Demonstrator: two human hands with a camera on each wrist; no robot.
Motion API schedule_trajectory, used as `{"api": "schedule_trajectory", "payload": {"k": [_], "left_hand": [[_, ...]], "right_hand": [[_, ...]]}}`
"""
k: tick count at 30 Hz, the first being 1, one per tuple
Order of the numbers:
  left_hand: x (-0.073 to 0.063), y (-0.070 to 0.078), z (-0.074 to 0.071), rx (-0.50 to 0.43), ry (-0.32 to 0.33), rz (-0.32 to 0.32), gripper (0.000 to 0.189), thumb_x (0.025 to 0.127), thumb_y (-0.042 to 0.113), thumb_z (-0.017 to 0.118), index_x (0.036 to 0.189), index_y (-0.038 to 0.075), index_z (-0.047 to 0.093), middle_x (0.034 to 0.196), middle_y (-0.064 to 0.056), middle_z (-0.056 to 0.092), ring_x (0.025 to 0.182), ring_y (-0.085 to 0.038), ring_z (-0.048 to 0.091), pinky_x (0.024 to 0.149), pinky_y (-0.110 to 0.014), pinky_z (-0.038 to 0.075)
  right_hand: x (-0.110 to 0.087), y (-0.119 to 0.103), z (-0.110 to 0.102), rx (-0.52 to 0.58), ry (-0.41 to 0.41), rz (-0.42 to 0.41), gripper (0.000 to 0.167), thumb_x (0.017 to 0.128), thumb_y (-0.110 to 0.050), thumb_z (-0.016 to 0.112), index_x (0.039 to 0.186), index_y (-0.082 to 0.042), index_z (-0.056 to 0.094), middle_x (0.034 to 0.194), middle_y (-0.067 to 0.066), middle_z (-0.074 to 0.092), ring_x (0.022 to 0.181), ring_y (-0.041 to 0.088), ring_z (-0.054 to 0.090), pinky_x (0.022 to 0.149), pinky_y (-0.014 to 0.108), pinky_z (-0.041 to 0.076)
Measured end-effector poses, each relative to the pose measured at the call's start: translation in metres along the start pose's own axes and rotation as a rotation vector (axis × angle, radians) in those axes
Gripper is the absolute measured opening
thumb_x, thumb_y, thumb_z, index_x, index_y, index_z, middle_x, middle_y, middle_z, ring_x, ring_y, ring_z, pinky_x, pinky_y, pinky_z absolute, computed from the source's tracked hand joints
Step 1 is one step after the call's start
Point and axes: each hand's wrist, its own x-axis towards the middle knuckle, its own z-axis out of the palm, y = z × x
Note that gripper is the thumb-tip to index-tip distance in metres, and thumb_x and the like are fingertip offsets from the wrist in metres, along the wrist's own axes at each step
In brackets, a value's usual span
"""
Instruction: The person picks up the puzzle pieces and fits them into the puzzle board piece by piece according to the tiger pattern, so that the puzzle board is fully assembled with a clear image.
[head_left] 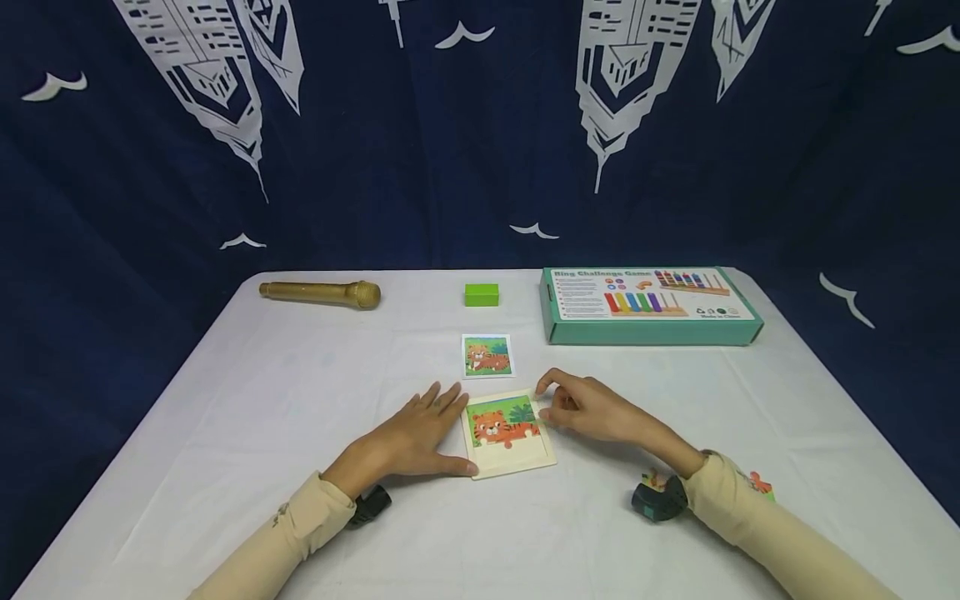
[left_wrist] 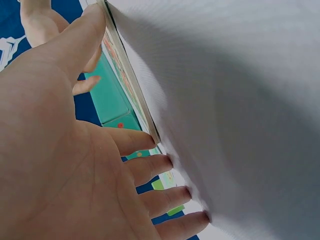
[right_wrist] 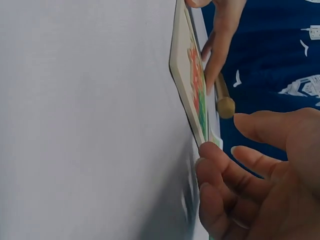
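On the white-covered desk (head_left: 225,433), a square puzzle board (head_left: 517,462) is lying slightly turned between the two hands, its tiger picture (head_left: 504,427) filling the upper part and its lower strip showing bare. The left hand (head_left: 416,435) is resting along the board's left side with its grip spread wide — the thumb touching the near left corner, the index fingertip meeting the edge farther up, nothing being held. The right hand (head_left: 600,410) is reaching to the board's right edge near the far corner, its grip loosely bent around nothing visible; whether its fingertips are pressing the board, I cannot tell. A small tiger card (head_left: 487,357) is lying just beyond the board, and a green block (head_left: 482,295) is sitting farther back. A gold microphone (head_left: 321,292) is lying at the back left, while a teal game box (head_left: 651,333) is occupying the back right. Beside the right sleeve (head_left: 780,529), loose puzzle pieces (head_left: 762,485) are peeking out, partly hidden.
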Motion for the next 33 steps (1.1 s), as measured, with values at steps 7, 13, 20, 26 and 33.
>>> {"api": "schedule_trajectory", "payload": {"k": [7, 13, 20, 26, 33], "left_hand": [[-0.001, 0.001, 0.000, -0.006, 0.001, -0.001, 0.103, 0.079, 0.069, 0.060, 0.153, 0.007, 0.023, 0.160, -0.010, 0.013, 0.146, -0.036, 0.007, 0.116, -0.053, 0.015], [-0.001, 0.000, -0.001, 0.006, 0.002, 0.001, 0.103, 0.080, 0.070, 0.059, 0.153, 0.007, 0.022, 0.160, -0.011, 0.013, 0.146, -0.037, 0.007, 0.115, -0.054, 0.015], [-0.001, 0.000, -0.002, 0.011, 0.006, 0.000, 0.104, 0.080, 0.070, 0.058, 0.153, 0.006, 0.022, 0.160, -0.011, 0.013, 0.146, -0.037, 0.007, 0.115, -0.054, 0.016], [0.000, 0.000, 0.000, 0.003, 0.011, 0.005, 0.103, 0.080, 0.070, 0.059, 0.152, 0.006, 0.023, 0.160, -0.011, 0.014, 0.146, -0.037, 0.008, 0.115, -0.054, 0.016], [0.000, 0.001, 0.001, -0.004, 0.013, 0.001, 0.103, 0.079, 0.069, 0.060, 0.153, 0.007, 0.023, 0.160, -0.011, 0.014, 0.146, -0.036, 0.007, 0.116, -0.054, 0.015]], "right_hand": [[-0.036, 0.013, -0.019, -0.051, 0.073, -0.019, 0.038, 0.090, -0.023, 0.068, 0.123, -0.010, 0.056, 0.103, 0.001, 0.067, 0.092, 0.016, 0.061, 0.081, 0.036, 0.050], [-0.072, 0.021, -0.033, -0.102, 0.081, 0.036, 0.053, 0.085, -0.034, 0.073, 0.128, -0.009, 0.055, 0.121, 0.008, 0.062, 0.111, 0.029, 0.058, 0.093, 0.052, 0.045], [-0.102, 0.028, -0.038, -0.116, 0.091, 0.122, 0.062, 0.081, -0.040, 0.075, 0.130, -0.010, 0.054, 0.126, 0.009, 0.061, 0.116, 0.031, 0.057, 0.096, 0.051, 0.044], [-0.117, 0.034, -0.034, -0.178, 0.098, 0.166, 0.064, 0.076, -0.048, 0.076, 0.127, -0.014, 0.057, 0.120, 0.002, 0.060, 0.111, 0.026, 0.057, 0.091, 0.043, 0.048], [-0.124, 0.032, -0.024, -0.338, 0.131, 0.212, 0.059, 0.066, -0.052, 0.082, 0.109, -0.018, 0.063, 0.103, -0.008, 0.057, 0.097, 0.015, 0.051, 0.082, 0.038, 0.047]]}}
